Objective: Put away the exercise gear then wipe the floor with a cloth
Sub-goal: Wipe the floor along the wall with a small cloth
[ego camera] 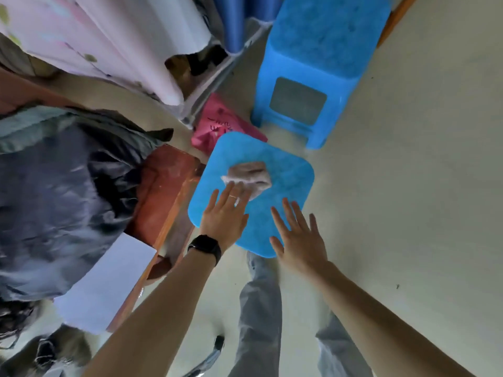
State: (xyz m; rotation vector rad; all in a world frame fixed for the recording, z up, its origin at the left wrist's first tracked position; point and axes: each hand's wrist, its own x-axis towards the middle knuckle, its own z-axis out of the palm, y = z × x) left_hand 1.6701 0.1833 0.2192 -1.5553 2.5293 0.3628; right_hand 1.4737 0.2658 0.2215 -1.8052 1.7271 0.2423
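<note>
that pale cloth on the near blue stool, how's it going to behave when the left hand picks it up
The cloth lies bunched and crumpled on the blue stool, so it will likely go floppy and sag from the left hand. It looks small and thin, so probably light. Its fuzzy surface suggests an easy, non-slippery pinch, though the blur makes this uncertain.

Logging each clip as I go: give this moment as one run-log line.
left hand: open, fingertips at crumpled pinkish-grey cloth | right hand: open, empty | cloth: on near blue plastic stool | floor wipe: not begun
</note>
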